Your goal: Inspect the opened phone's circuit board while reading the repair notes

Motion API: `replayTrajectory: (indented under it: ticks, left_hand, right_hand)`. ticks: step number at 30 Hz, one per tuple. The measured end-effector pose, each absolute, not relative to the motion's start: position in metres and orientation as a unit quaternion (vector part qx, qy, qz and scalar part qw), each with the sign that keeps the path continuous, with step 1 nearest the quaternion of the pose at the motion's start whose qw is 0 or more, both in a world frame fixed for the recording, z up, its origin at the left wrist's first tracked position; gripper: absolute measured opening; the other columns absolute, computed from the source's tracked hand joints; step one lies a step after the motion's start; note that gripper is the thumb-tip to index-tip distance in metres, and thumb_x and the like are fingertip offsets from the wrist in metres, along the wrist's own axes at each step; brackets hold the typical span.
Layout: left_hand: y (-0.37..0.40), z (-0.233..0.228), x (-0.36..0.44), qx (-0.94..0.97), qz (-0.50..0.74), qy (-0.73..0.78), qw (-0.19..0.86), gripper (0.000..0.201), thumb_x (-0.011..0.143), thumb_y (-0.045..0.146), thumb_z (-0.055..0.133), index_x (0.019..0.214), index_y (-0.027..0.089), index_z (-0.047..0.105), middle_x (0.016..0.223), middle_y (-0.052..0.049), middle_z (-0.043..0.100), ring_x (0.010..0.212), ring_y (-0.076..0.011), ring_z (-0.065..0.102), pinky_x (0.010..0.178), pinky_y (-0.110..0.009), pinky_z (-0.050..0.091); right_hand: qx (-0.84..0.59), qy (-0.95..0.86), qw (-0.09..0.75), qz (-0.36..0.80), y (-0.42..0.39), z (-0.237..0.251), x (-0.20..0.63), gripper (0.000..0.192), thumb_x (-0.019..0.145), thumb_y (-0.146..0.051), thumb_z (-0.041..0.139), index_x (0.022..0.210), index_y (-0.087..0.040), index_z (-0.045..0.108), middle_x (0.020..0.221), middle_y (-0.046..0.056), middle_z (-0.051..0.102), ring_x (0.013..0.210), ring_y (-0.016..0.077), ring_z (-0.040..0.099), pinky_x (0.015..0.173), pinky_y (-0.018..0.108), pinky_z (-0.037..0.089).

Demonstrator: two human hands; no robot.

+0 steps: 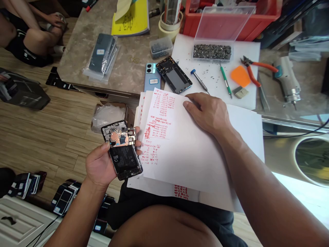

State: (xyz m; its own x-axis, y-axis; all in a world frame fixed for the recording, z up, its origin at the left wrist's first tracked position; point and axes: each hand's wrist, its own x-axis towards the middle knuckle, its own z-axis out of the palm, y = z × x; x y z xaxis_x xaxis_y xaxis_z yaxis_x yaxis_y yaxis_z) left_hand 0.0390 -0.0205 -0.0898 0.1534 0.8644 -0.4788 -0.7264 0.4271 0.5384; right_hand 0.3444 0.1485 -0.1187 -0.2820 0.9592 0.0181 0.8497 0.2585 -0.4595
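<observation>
My left hand is closed round an opened smartphone, its black battery facing up. A circuit board lies slightly askew across the phone's upper part, near my thumb and fingertips. My right hand grips the top edge of a stack of paper sheets, thumb on top and the other fingers partly hidden. Red handwritten letters and numbers cover the left side of the top sheet. The stack rests over my lap. Just beyond it lie a removed phone back frame and a blue-grey phone.
On a white mat are a screw box, a screwdriver, a green pen-like tool and orange-handled cutters. An electric screwdriver lies right. Bagged phones sit left; a red bin stands behind. Another person's leg shows upper left.
</observation>
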Motion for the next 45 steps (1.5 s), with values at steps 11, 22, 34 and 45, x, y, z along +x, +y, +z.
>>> replayTrajectory:
  ticks: [11,22,34,45]
  left_hand:
    - [-0.0197,-0.0893,0.0403,0.095,0.524,0.383,0.755,0.041,0.090,0.033,0.082,0.129,0.022,0.082,0.149,-0.012,0.075,0.117,-0.0313,0.082,0.104,-0.045,0.068]
    - [-0.0210,-0.0899,0.0380,0.086,0.516,0.384,0.761,0.048,0.089,0.033,0.081,0.135,0.021,0.079,0.146,-0.013,0.077,0.115,-0.0333,0.082,0.102,-0.046,0.069]
    - [-0.0211,-0.0909,0.0377,0.088,0.518,0.386,0.758,0.051,0.088,0.033,0.082,0.137,0.018,0.077,0.152,-0.015,0.073,0.117,-0.0326,0.081,0.102,-0.045,0.068]
    - [-0.0198,-0.0876,0.0413,0.094,0.530,0.392,0.746,0.044,0.090,0.033,0.082,0.132,0.019,0.080,0.151,-0.014,0.074,0.117,-0.0320,0.081,0.101,-0.045,0.069]
  right_hand:
    - [-0.585,-0.777,0.141,0.187,0.1488,-0.1182,0.3437,0.050,0.103,-0.050,0.047,0.133,-0.027,0.080,0.120,0.012,0.083,0.111,0.0424,0.076,0.090,0.055,0.057]
    - [-0.580,-0.780,0.148,0.180,0.1491,-0.1200,0.3449,0.048,0.104,-0.050,0.048,0.132,-0.029,0.080,0.120,0.011,0.084,0.110,0.0416,0.076,0.089,0.054,0.058]
    - [-0.582,-0.778,0.146,0.183,0.1492,-0.1201,0.3446,0.047,0.104,-0.049,0.049,0.132,-0.028,0.080,0.121,0.011,0.084,0.112,0.0420,0.076,0.089,0.055,0.058]
    - [-0.578,-0.781,0.151,0.182,0.1493,-0.1211,0.3453,0.050,0.104,-0.051,0.047,0.133,-0.028,0.080,0.121,0.011,0.083,0.111,0.0407,0.076,0.088,0.053,0.058]
